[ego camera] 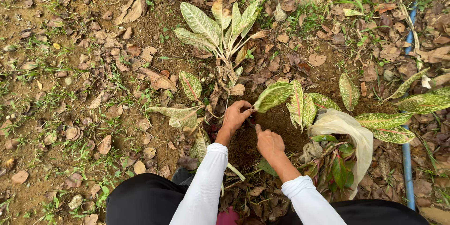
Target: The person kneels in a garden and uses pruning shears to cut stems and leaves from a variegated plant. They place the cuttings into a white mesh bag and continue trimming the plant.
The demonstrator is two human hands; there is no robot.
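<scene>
My left hand [236,116] is closed around the stem of a small plant with speckled green and pink-veined leaves [286,98], just above dark loose soil [276,122]. Beside it, my right hand [269,142] presses down into the same soil, fingers curled; whether it holds anything cannot be made out. Both arms wear white sleeves. A similar, larger plant [215,28] stands in the ground just beyond my hands.
A pale plastic bag [349,133] with more leafy plants lies at my right. A blue pipe [408,89] runs along the right edge. Dry brown leaves and sparse grass cover the earth on the left. My dark-clad knees fill the bottom.
</scene>
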